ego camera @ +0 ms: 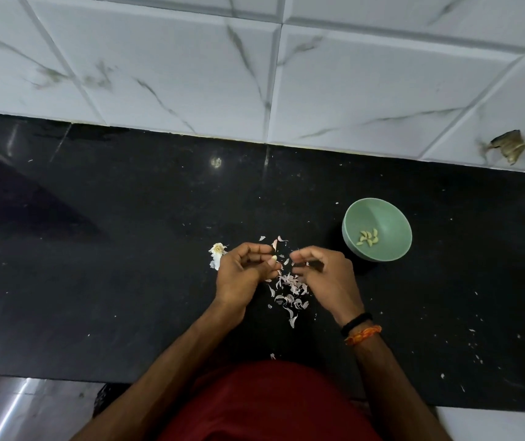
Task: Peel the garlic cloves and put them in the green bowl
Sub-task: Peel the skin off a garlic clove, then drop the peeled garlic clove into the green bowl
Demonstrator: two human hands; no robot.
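Garlic skins lie scattered across the polished black stone desk [127, 249], the thickest heap of pale pinkish papery peelings [289, 291] sitting right between the person's two hands. Left hand [243, 275] is curled, its fingers [259, 249] and thumb pinching one small pale garlic clove [274, 258] at the tips. Right hand [326, 278] hovers just beside it, fingers [305, 251] bent inward toward the clove; I cannot tell whether they have hold of a scrap of skin or nothing at all. Just left of the left hand, on the desk, rests a whitish remnant of the garlic bulb [216, 253] with its papery husk. Off to the right, near the right hand but apart from it, stands the round pale green bowl [376, 229], upright, with a small cluster of peeled yellowish garlic cloves [368, 238] lying at its bottom. A black band and an orange thread [361, 329] circle the right wrist. Behind the desk rises a wall of white marble-veined tiles [254, 58], one of them broken at the far right. A red shirt [270, 405] fills the near edge.
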